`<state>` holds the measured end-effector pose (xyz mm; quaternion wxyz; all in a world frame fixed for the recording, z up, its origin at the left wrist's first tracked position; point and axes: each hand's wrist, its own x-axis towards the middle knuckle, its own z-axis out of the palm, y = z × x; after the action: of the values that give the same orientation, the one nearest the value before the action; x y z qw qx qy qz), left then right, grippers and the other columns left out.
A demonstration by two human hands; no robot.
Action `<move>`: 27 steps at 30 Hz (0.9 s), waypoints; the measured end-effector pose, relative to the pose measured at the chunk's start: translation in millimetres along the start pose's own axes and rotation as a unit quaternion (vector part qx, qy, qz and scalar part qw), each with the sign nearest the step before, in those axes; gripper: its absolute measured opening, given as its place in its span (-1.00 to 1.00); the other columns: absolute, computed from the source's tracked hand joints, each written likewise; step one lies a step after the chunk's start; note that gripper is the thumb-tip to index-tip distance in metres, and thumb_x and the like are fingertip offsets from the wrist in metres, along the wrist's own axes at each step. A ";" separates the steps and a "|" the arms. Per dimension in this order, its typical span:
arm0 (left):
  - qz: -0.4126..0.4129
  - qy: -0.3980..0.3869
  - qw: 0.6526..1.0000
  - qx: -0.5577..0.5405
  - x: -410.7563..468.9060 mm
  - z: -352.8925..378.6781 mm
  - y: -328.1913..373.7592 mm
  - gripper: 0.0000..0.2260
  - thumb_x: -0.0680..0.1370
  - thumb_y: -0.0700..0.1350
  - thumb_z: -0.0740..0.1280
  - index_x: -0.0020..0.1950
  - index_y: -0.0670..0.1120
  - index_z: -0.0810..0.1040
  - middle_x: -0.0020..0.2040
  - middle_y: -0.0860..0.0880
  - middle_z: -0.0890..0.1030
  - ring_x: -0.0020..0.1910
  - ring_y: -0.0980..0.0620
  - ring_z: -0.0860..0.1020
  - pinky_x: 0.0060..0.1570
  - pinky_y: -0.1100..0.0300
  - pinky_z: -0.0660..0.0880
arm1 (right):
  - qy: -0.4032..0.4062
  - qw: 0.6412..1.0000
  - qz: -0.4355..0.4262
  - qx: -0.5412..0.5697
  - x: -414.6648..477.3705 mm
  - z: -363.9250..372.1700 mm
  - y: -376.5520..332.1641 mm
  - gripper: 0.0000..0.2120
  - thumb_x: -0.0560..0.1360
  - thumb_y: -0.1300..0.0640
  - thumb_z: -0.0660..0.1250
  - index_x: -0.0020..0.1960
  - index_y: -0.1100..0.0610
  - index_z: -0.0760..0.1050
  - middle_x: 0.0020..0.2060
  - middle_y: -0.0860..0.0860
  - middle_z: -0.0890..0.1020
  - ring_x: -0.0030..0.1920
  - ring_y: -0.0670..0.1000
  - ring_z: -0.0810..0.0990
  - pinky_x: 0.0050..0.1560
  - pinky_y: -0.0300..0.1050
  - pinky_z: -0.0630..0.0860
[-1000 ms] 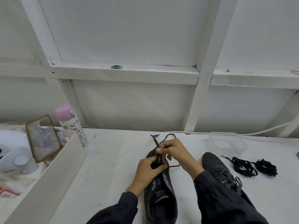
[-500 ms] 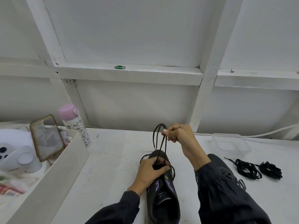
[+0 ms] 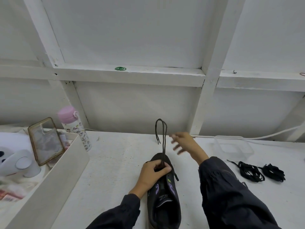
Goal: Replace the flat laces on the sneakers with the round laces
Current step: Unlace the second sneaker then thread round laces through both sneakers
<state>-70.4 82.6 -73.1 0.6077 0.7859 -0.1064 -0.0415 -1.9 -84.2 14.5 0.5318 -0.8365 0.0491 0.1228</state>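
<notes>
Black sneaker [image 3: 165,205] gripped by left hand [image 3: 151,174], one lace [image 3: 162,134] looped upward, right hand [image 3: 186,144] spread empty; two lace bundles [image 3: 250,171] beside.

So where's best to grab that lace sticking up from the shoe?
Pinch the lace midway up its two upright strands, coming from the right, where the open right hand is nearest. They run side by side, clear above the sneaker the left hand holds.
</notes>
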 end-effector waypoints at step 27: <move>0.070 0.042 0.992 0.094 -7.8 5.5 0.0 -0.93 0.46 -0.02 0.45 -0.09 0.03 0.67 -0.10 0.23 0.67 -0.02 0.19 0.62 0.09 0.15 0.55 | 0.005 0.894 0.079 0.441 13.9 3.0 29.7 -0.86 0.52 0.36 0.32 -0.05 0.14 0.45 -0.23 0.09 0.52 -0.20 0.05 0.54 0.03 0.09 0.58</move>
<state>-79.1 79.0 -75.1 0.5365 0.8311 -0.1393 0.0440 4.8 -93.6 -16.4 0.8346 -0.5097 0.1666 0.1256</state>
